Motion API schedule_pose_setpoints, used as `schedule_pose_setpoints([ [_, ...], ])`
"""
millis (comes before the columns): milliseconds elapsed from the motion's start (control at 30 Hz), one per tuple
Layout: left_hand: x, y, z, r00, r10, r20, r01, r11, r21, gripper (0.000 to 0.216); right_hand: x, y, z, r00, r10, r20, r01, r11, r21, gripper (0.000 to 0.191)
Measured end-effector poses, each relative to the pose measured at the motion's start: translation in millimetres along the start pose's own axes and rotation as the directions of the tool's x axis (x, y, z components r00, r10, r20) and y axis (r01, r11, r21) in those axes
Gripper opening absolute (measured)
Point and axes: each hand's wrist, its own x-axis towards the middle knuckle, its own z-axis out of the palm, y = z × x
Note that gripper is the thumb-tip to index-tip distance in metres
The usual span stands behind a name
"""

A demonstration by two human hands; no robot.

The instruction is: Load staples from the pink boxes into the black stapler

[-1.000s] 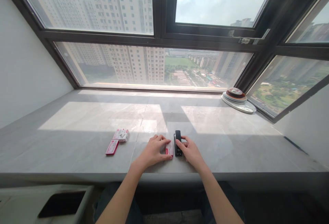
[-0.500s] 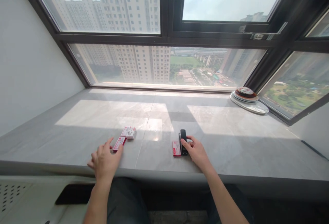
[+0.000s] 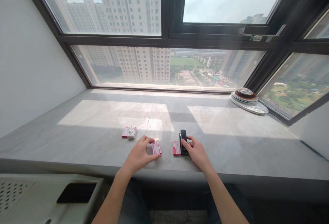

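Observation:
Between thumb and fingers my left hand grips a small pink-and-white box by its ends, just over the sill or resting on it; I cannot tell which. My right hand is closed on a black stapler, thumb on its left side. Against the stapler's left side lies another pink-and-white box. Farther back on the left, a white box with a staple picture and a pink-edged box sit together.
The grey marble-look sill runs below the window. A stack of plates stands in the back right corner. A dark window frame rises behind, and a white cabinet is at the lower left.
My left hand has taken the nearer pink-and-white box from beside the left group and carried it right, toward the stapler. My right hand has stayed on the stapler.

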Motion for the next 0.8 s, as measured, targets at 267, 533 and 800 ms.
schedule_pose_setpoints([
  [267, 51.3, 54.5, 64.3, 0.961, 0.254, 0.114, -0.252, 0.967, -0.031, 0.052, 3.1, 4.8, 0.7, 0.999, -0.036, -0.005, 0.036, 0.999, -0.008, 0.062],
  [533, 56.7, 24.1, 23.3, 0.972, 0.232, -0.021, -0.232, 0.973, -0.011, 0.053, 0.9, 1.1, -2.1, 1.000, -0.029, 0.010, 0.029, 0.999, 0.015, 0.061],
  [800, 38.1, -147.7, -80.6, 0.961, -0.249, -0.116, 0.274, 0.899, 0.341, 0.060, 1.0, -3.5, -2.2, 1.000, 0.000, 0.006, 0.000, 1.000, 0.004, 0.061],
])
